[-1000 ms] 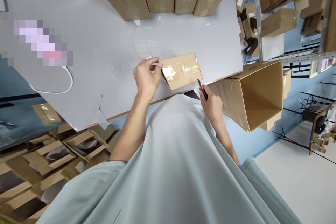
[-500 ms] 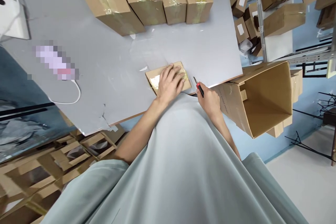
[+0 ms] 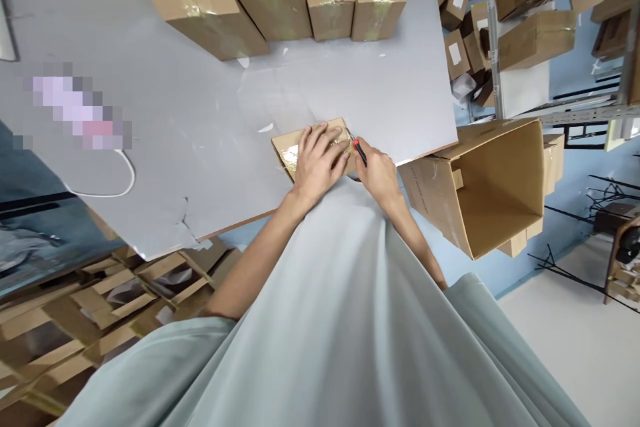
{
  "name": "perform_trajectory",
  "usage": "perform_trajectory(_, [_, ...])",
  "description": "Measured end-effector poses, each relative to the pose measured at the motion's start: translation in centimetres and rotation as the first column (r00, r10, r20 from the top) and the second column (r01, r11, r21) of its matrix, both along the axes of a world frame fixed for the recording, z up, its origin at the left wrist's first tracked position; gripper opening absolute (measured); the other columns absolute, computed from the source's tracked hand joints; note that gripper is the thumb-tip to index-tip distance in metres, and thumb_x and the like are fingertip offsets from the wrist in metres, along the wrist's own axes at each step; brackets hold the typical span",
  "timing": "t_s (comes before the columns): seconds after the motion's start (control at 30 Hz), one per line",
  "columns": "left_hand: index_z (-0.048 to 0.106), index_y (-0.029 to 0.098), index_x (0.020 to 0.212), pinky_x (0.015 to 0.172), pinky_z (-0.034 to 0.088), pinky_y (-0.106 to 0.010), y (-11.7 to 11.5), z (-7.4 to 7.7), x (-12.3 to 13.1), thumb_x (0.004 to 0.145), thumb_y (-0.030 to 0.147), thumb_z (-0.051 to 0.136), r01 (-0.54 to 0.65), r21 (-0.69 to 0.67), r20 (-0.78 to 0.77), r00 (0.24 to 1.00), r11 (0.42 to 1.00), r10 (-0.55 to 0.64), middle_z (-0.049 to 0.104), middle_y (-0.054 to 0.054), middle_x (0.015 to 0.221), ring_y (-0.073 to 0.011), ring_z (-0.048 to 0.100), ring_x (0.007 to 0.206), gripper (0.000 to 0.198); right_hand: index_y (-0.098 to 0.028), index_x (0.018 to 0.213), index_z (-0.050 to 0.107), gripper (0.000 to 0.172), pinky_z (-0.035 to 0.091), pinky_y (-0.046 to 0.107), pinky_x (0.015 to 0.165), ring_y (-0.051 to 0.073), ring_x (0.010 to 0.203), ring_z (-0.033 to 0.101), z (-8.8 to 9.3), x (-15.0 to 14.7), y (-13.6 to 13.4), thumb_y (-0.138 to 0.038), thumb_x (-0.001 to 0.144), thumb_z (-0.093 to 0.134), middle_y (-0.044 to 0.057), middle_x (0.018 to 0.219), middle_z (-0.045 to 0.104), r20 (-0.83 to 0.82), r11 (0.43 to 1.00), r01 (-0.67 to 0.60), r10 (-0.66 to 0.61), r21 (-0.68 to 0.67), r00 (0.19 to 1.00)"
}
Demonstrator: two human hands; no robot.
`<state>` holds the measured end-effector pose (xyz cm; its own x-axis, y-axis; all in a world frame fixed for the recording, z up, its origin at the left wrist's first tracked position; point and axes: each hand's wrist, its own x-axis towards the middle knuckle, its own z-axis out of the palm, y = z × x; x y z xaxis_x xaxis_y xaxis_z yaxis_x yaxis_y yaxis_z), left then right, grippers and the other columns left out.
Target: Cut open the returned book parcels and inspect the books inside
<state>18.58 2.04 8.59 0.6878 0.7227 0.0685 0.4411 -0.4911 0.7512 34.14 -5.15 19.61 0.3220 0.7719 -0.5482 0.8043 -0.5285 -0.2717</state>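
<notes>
A small flat cardboard box (image 3: 287,145) with shiny clear tape lies near the front edge of the grey table, close against my body. My left hand (image 3: 320,157) rests on top of it, fingers spread and pressing down. In my right hand (image 3: 377,172) is a red and black utility knife (image 3: 359,151), its blade pointing up and left at the right end of the box. The blade tip is at the box edge; whether it cuts into the tape I cannot tell.
Several large taped cartons (image 3: 275,10) stand in a row at the table's back. A big open cardboard box (image 3: 435,197) is right of the table (image 3: 215,113). Boxes fill a rack (image 3: 537,40) at far right. Open cartons (image 3: 120,293) lie below left. A white cable (image 3: 131,177) rests at left.
My right hand has moved left with the utility knife, bringing the blade from beside the box to its right end. My left hand stays on the box. The view has shifted slightly.
</notes>
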Motion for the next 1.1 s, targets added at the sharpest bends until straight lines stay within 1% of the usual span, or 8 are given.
perform_trajectory(0.13, [0.076,0.031,0.139,0.143,0.022,-0.075,0.2,-0.1,-0.1,0.116,0.051,0.053,0.018,-0.034,0.028,0.999,0.999,-0.017,0.069,-0.010,0.162,-0.0378,0.046,0.168,0.038,-0.019,0.173,0.049,0.055,0.059,0.043,0.107,0.033,0.122,0.079,0.3,-1.1,0.6,-0.032,0.123,0.030,0.017,0.138,0.081,0.038,0.999,0.028,-0.028,-0.025,0.999])
perform_trajectory(0.27, [0.076,0.031,0.141,0.144,0.021,-0.075,0.4,-0.3,-0.2,0.116,0.051,0.051,0.032,-0.048,0.054,0.998,0.998,-0.029,0.068,-0.010,0.164,-0.0373,0.046,0.169,0.040,-0.018,0.176,0.044,0.056,0.060,0.043,0.107,0.033,0.122,0.080,1.1,-2.8,1.4,-0.030,0.123,0.031,0.019,0.138,0.080,0.139,0.992,0.068,-0.053,-0.104,0.989])
perform_trajectory(0.43, [0.073,0.030,0.145,0.145,0.021,-0.073,0.2,-0.4,-0.4,0.118,0.050,0.047,0.059,-0.063,0.076,0.996,0.996,-0.054,0.067,-0.010,0.165,-0.0352,0.046,0.170,0.042,-0.018,0.179,0.036,0.057,0.062,0.040,0.103,0.031,0.120,0.081,1.6,-4.5,1.7,-0.033,0.124,0.029,0.022,0.140,0.077,0.232,0.976,0.116,-0.072,-0.185,0.970])
perform_trajectory(0.6, [0.072,0.029,0.148,0.146,0.019,-0.071,0.1,-0.4,-0.6,0.118,0.049,0.046,0.081,-0.086,0.087,0.994,0.993,-0.073,0.066,-0.010,0.168,-0.0342,0.044,0.171,0.044,-0.019,0.176,0.042,0.055,0.062,0.036,0.101,0.028,0.119,0.082,1.5,-5.1,2.0,-0.028,0.124,0.028,0.019,0.135,0.080,0.262,0.970,0.146,-0.093,-0.193,0.961])
perform_trajectory(0.7, [0.071,0.028,0.148,0.147,0.018,-0.071,0.2,-0.3,-0.6,0.119,0.048,0.043,0.084,-0.091,0.104,0.992,0.992,-0.074,0.065,-0.011,0.170,-0.0342,0.043,0.172,0.045,-0.018,0.174,0.046,0.053,0.062,0.038,0.102,0.030,0.120,0.082,1.6,-5.3,2.7,-0.027,0.123,0.032,0.021,0.135,0.080,0.272,0.973,0.143,-0.091,-0.180,0.958])
perform_trajectory(0.8, [0.070,0.028,0.150,0.147,0.019,-0.071,0.0,-0.4,-0.6,0.118,0.050,0.044,0.079,-0.103,0.124,0.990,0.992,-0.066,0.066,-0.011,0.168,-0.0345,0.044,0.171,0.046,-0.018,0.168,0.052,0.049,0.062,0.039,0.102,0.032,0.121,0.082,2.1,-5.7,2.7,-0.030,0.123,0.038,0.022,0.134,0.080,0.286,0.966,0.160,-0.098,-0.203,0.953])
perform_trajectory(0.9, [0.070,0.029,0.149,0.147,0.020,-0.069,-0.3,-0.5,-0.5,0.118,0.052,0.046,0.074,-0.108,0.141,0.988,0.991,-0.058,0.068,-0.011,0.166,-0.0338,0.046,0.170,0.046,-0.018,0.159,0.060,0.044,0.063,0.039,0.100,0.032,0.118,0.083,2.5,-6.0,2.0,-0.029,0.123,0.036,0.022,0.131,0.082,0.297,0.956,0.192,-0.122,-0.219,0.947])
perform_trajectory(1.1, [0.071,0.028,0.143,0.147,0.021,-0.069,-0.8,-0.8,-0.6,0.119,0.050,0.044,0.088,-0.078,0.139,0.987,0.993,-0.077,0.067,-0.011,0.166,-0.0339,0.047,0.170,0.042,-0.018,0.155,0.063,0.044,0.063,0.039,0.096,0.032,0.115,0.083,2.9,-6.4,-0.1,-0.024,0.120,0.037,0.022,0.130,0.084,0.309,0.954,0.221,-0.152,-0.203,0.939])
